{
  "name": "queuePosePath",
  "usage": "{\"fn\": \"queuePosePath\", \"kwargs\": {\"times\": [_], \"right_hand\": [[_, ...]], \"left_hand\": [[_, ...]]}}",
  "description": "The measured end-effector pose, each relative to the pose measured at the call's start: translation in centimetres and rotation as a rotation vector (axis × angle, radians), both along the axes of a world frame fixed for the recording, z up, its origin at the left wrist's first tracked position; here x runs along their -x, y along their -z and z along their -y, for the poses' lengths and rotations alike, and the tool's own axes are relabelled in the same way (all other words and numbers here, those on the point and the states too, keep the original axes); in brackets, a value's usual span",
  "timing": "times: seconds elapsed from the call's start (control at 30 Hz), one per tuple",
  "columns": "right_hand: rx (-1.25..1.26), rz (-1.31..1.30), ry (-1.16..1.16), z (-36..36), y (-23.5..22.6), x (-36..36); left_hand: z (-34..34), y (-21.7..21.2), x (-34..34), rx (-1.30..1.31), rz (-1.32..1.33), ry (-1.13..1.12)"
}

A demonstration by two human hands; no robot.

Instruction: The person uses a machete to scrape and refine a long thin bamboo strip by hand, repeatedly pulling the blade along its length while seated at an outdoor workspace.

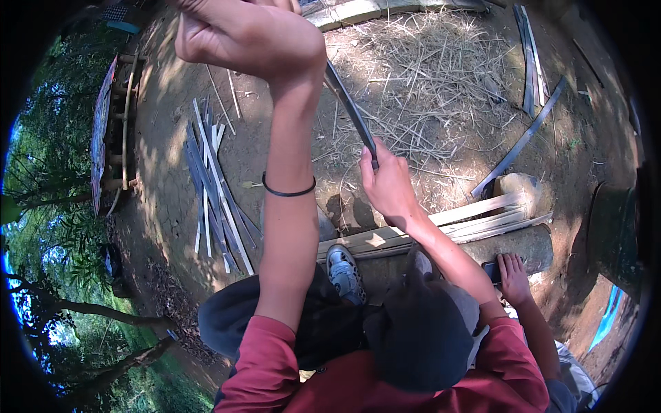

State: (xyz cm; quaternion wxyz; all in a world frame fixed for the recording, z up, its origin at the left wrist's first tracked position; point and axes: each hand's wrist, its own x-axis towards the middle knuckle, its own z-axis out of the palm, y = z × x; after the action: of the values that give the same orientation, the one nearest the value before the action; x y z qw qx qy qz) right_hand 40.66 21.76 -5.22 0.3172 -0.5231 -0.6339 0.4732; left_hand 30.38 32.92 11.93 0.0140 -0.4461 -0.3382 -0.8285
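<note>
My left hand (241, 34) is raised close to the camera and closed in a fist; a black band (289, 191) circles that forearm. A long dark bamboo strip (351, 107) slants from behind the left wrist down to my right hand (387, 182), which grips its lower end over the bare earth. Its upper end is hidden behind the fist, which seems to hold it. My knees and a grey shoe (344, 272) lie below.
Dark and pale bamboo strips (213, 186) lie fanned on the ground at left. Pale split slats (475, 217) rest on a log (530, 248) beside a stone (520, 186). Another person's hand (513, 275) touches a phone (491, 270). Dry shavings (427, 76) cover the far ground.
</note>
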Motion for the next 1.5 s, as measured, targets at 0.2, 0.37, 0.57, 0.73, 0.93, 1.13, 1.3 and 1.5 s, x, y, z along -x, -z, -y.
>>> {"fn": "queuePosePath", "kwargs": {"times": [0.2, 0.37, 0.57, 0.73, 0.93, 1.13, 1.3, 1.5], "right_hand": [[0.131, 0.055, -0.075, -0.6, 2.4, -1.0], [0.066, 0.133, -0.039, 0.7, 1.8, -0.9], [0.219, 0.228, -0.078, 0.2, 13.1, -3.2], [0.052, 0.080, 0.012, -5.6, -2.8, -5.1], [-0.180, -0.328, 0.014, -10.4, -23.2, -3.9], [-0.670, -0.430, -0.186, -11.3, -35.1, -0.3], [-0.670, -0.442, -0.216, -9.3, -38.2, 2.1], [-0.670, -0.285, -0.089, -5.7, -41.1, 5.2]], "left_hand": [[0.1, -1.3, 2.3, 0.061, -0.083, 0.168], [-0.2, -0.2, 1.9, 0.032, -0.015, 0.159], [-1.6, -1.7, 2.5, 0.079, 0.023, 0.245], [-2.8, -3.9, 6.2, 0.158, 0.075, 0.325], [-1.5, -8.3, 6.1, 0.185, -0.054, 0.441], [1.5, -12.3, 5.7, 0.301, -0.180, 0.745], [4.2, -14.7, 7.3, 0.461, -0.247, 0.955], [7.0, -13.9, 11.8, 0.835, -0.329, 0.872]]}}
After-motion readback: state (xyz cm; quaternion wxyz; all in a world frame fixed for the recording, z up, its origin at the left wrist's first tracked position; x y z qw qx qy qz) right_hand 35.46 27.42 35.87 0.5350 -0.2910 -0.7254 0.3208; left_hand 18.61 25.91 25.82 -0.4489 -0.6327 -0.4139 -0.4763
